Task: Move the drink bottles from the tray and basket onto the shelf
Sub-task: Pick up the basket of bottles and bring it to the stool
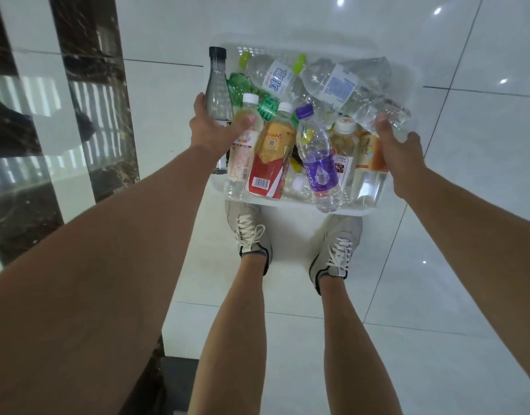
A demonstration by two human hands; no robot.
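I hold a white plastic basket (290,203) in front of me, above my feet. It is full of drink bottles: a dark grey bottle (217,85) upright at its left edge, a green bottle (243,88), two large clear water bottles (341,85) lying across the back, a red-and-yellow labelled bottle (271,157), a purple-capped water bottle (317,163) and several pale tea bottles. My left hand (211,127) grips the basket's left side at the base of the dark bottle, thumb against a pale bottle (243,145). My right hand (398,151) grips the right rim.
The floor is glossy white tile (467,205). A dark marble and glass structure (87,70) runs along the left side, close to my left arm. My two feet in light sneakers (248,232) stand right under the basket. No shelf or tray is in view.
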